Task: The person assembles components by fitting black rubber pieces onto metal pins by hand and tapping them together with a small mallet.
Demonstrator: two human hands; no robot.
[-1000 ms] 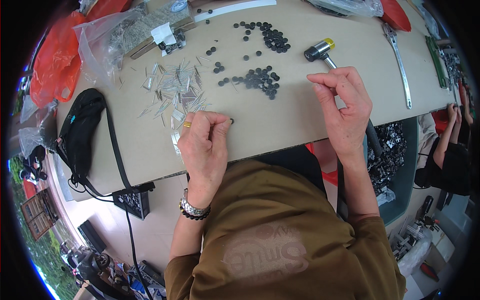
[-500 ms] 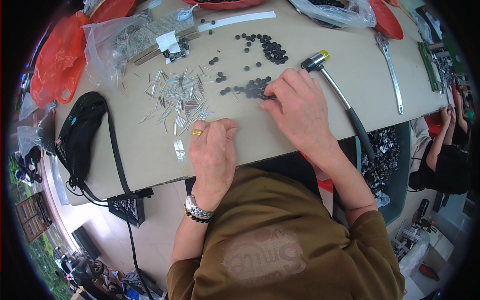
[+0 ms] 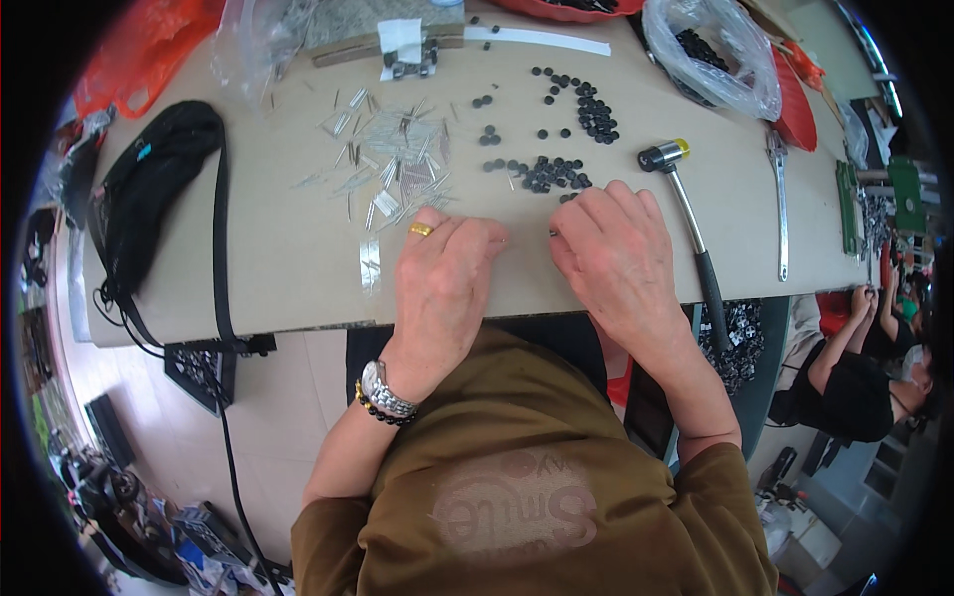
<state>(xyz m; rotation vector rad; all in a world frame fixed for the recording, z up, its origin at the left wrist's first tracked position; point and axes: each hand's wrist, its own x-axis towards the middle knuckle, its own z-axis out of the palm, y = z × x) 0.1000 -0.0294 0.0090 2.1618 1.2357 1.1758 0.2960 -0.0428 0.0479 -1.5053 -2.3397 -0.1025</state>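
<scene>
Black piece (image 3: 553,233) pinched in right hand (image 3: 620,260); left hand (image 3: 444,270) pinched too, contents unclear.

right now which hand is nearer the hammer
The right. The right hand is over the table's near part, just left of the hammer, with a gap between them. The left hand is farther left, beyond the right hand.

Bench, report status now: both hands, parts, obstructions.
Left hand pinched, contents unclear. Right hand pinches small dark piece. Black discs, metal pins loose beyond. Hammer beside right hand, nothing between hands.
</scene>
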